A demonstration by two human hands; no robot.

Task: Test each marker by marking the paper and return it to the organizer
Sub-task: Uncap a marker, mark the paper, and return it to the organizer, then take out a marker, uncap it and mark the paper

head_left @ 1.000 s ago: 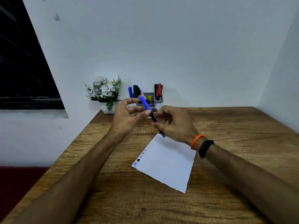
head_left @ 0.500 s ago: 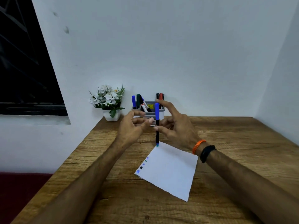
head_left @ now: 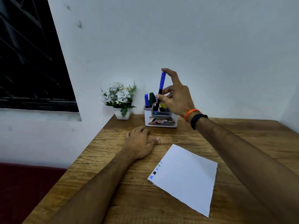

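My right hand (head_left: 175,96) pinches a blue-capped marker (head_left: 161,84) upright, its lower tip just inside the grey-and-white organizer (head_left: 161,122) at the back of the wooden table. Two other markers, a blue one (head_left: 146,101) and a dark green one (head_left: 151,98), stand in the organizer's left part. My left hand (head_left: 140,143) rests palm down on the table in front of the organizer, holding nothing. The white paper (head_left: 186,177) lies near the middle of the table, with several small coloured marks along its left edge.
A small white pot of white flowers (head_left: 120,98) stands left of the organizer, near the table's left edge. The wall is right behind both. A dark window fills the upper left. A dark red surface lies below the table on the left.
My right hand has carried the marker from above the paper back to the organizer. My left hand has let go of it and dropped onto the table.
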